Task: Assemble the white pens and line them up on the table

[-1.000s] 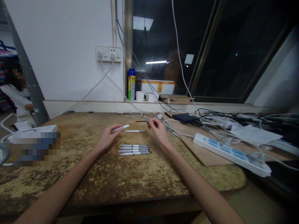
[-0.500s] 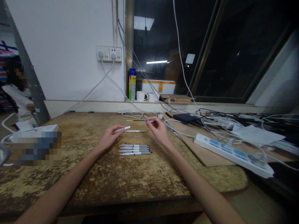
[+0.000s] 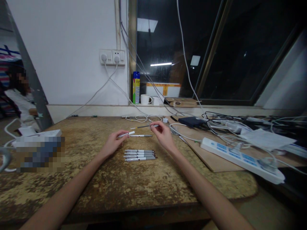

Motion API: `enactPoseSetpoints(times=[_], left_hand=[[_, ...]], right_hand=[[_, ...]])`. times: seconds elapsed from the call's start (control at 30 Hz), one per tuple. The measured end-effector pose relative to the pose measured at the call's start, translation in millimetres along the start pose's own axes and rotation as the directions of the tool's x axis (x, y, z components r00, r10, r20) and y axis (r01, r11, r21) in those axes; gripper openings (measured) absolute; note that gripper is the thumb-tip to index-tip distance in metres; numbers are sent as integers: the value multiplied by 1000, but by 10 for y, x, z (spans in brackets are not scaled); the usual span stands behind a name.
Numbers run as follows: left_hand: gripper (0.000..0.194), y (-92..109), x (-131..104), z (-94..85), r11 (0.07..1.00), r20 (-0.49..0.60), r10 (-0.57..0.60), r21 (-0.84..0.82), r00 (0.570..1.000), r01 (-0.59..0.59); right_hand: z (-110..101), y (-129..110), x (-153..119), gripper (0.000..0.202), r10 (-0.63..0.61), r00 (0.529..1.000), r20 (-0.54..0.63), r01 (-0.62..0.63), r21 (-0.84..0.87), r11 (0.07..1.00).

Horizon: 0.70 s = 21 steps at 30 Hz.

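My left hand is closed on a white pen barrel, whose end sticks out to the right of the fingertips. In my right hand I pinch a grey pen part. A thin dark pen refill with a pale end extends leftward from the right fingertips, slanting down toward the barrel but apart from it. Just below, a white-and-grey pen lies on the table between my hands. Nearer to me, several similar pens lie side by side in a row.
The worn wooden table carries a board at the right, with a white power strip, tangled cables and a black box. On the sill stand a spray can and a mug. A person is at far left.
The refill in my right hand has gone from nearly level to slanting, its left end lower. My left hand has shifted slightly to the right with the barrel. The view has moved a little.
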<state>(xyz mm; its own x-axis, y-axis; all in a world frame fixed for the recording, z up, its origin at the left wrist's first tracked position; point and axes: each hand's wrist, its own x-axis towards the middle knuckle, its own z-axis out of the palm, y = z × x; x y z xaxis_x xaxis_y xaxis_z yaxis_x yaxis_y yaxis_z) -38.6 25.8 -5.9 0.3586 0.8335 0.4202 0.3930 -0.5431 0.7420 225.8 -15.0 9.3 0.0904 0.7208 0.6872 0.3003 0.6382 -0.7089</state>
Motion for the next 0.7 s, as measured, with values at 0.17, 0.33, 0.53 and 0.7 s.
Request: enactPoseSetpoints(times=[0.17,0.33,0.53,0.7], left_hand=[[46,-12,-1,10,1000,-12,-7,-7,1000,7],[45,18,-10,6,1000,-3,-22,-20,1000,22],[43,32,-7,6,999,-14,-18,-28,1000,18],[45,11,-7,6,1000,-14,-13,-13,1000,12]], right_hand=[[2,17,-4,21,12,1000,1,-12,-6,1000],[0,46,1,23,32,999,-6,-32,-6,999],[-11,72,14,26,45,999,-6,-46,-33,998],[-7,78,13,26,69,998,-6,-69,-35,997]])
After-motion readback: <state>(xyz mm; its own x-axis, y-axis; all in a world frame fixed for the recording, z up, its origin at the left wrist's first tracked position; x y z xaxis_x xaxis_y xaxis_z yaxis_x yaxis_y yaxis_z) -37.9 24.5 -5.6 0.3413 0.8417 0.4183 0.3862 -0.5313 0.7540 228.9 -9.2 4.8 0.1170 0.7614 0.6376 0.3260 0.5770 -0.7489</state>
